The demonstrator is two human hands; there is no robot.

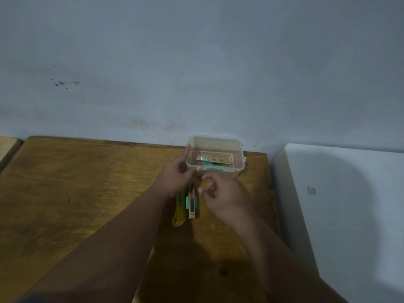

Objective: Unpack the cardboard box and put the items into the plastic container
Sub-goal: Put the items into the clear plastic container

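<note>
A clear plastic container (238, 147) stands at the far edge of the wooden table (76, 182), against the wall. Inside it lie a flat brown cardboard packet (215, 159) and a teal item (207, 164). My left hand (177, 173) grips the container's near left corner, thumb on the front rim. My right hand (223, 195) hovers just in front of the container with fingers loosely curled and nothing in it. Between my hands lie a yellow-green utility knife (178, 215) and a small beige box with a red and blue label (192, 204). No cardboard box is in view.
A white cabinet or appliance (349, 204) stands right of the table, its top level with it. A grey wall (196, 73) rises directly behind the table. Another wooden surface (6, 147) shows at the far left.
</note>
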